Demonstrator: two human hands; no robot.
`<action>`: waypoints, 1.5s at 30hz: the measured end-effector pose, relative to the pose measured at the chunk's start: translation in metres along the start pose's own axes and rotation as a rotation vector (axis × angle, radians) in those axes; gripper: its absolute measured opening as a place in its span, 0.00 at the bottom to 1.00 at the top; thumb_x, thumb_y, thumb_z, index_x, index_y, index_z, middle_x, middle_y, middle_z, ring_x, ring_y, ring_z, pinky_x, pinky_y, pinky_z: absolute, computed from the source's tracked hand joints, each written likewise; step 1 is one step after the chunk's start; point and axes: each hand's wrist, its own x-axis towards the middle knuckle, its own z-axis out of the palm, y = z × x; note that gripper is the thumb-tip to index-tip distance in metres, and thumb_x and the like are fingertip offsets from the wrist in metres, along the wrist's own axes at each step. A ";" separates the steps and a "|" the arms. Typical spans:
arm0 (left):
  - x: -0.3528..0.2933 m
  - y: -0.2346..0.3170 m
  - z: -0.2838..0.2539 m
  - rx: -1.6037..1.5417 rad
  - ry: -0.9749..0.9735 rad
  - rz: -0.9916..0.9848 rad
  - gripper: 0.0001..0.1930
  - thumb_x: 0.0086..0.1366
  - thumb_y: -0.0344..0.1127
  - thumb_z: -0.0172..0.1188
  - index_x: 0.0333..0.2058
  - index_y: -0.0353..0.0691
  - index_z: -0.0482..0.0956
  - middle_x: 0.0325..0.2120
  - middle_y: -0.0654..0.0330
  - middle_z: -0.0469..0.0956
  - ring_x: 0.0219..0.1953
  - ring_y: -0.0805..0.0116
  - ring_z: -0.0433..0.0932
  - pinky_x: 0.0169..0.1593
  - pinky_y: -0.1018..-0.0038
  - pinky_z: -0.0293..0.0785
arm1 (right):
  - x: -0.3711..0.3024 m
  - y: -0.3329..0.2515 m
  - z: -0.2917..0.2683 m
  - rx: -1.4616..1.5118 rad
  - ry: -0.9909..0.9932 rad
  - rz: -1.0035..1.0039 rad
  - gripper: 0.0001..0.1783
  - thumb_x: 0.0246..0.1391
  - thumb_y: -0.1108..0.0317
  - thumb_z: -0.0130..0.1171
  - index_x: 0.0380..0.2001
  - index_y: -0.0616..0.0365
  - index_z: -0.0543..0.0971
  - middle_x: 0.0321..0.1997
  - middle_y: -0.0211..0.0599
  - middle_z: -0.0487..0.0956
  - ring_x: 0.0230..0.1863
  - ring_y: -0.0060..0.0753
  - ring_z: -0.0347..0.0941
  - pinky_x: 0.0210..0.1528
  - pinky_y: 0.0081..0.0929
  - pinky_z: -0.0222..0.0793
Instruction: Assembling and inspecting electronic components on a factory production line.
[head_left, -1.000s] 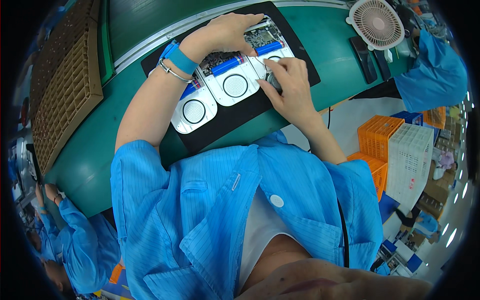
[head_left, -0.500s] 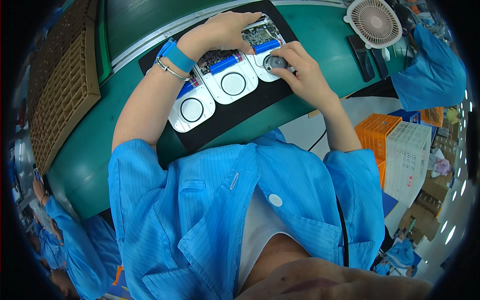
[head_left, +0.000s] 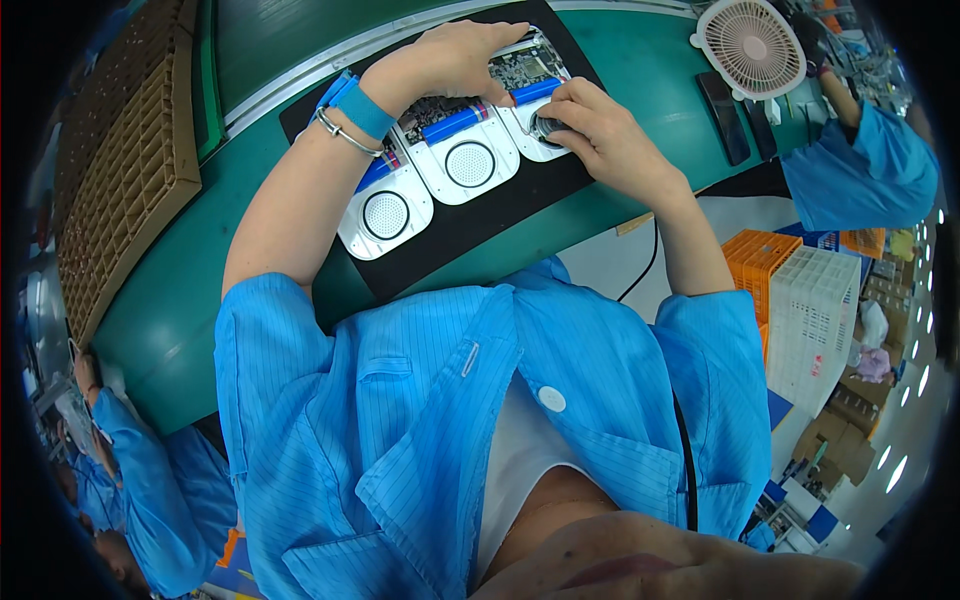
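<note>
Three white device housings lie side by side on a black mat: the left housing [head_left: 410, 236], the middle housing [head_left: 445, 190] and the right housing [head_left: 507, 118]. Each has a blue cylindrical battery, such as the middle battery [head_left: 453, 127], and green circuit boards show beyond. Round perforated grilles show in the left and middle ones. My left hand [head_left: 455, 62] reaches over the boards, fingers spread, its thumb beside the right battery [head_left: 535, 92]. My right hand [head_left: 605, 135] pinches a small round dark speaker [head_left: 546, 127], partly hidden by the fingers, at the right housing's round opening.
Beneath the black mat [head_left: 440, 255] is a green bench [head_left: 170, 300]. A cardboard divider tray [head_left: 135, 200] stands at left. A pale fan [head_left: 750, 48] and dark tools [head_left: 722, 118] lie at right, near a co-worker's blue sleeve [head_left: 860, 170]. Orange and white crates [head_left: 812, 310] stand below.
My right hand has tilted and closed further over the round speaker, which now sits lower in the opening and shows less. My left hand stays nearly still.
</note>
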 end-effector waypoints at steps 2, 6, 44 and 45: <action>0.000 0.000 0.000 0.002 -0.005 -0.009 0.54 0.43 0.49 0.81 0.70 0.47 0.66 0.58 0.48 0.78 0.55 0.54 0.82 0.59 0.64 0.77 | 0.003 -0.002 -0.002 -0.056 -0.013 -0.019 0.13 0.56 0.73 0.66 0.44 0.64 0.80 0.44 0.39 0.74 0.50 0.43 0.74 0.50 0.40 0.74; -0.008 0.000 -0.004 -0.029 0.028 -0.005 0.50 0.48 0.49 0.80 0.69 0.42 0.67 0.59 0.44 0.77 0.57 0.51 0.81 0.61 0.64 0.75 | 0.006 -0.005 -0.006 -0.093 -0.044 -0.020 0.13 0.55 0.73 0.66 0.44 0.64 0.81 0.44 0.39 0.74 0.49 0.43 0.74 0.50 0.40 0.75; -0.098 -0.026 -0.043 -0.182 -0.036 -0.139 0.37 0.61 0.31 0.67 0.69 0.44 0.67 0.48 0.46 0.83 0.39 0.59 0.84 0.48 0.68 0.79 | 0.015 0.004 -0.010 0.010 -0.160 0.048 0.15 0.53 0.70 0.69 0.43 0.63 0.82 0.46 0.38 0.77 0.48 0.42 0.77 0.50 0.36 0.75; -0.099 -0.025 -0.046 -0.212 -0.068 -0.179 0.37 0.61 0.30 0.67 0.69 0.44 0.67 0.49 0.46 0.83 0.41 0.59 0.84 0.49 0.68 0.79 | 0.019 0.005 -0.011 0.012 -0.159 0.045 0.15 0.53 0.70 0.69 0.43 0.63 0.82 0.46 0.38 0.77 0.48 0.42 0.77 0.50 0.36 0.75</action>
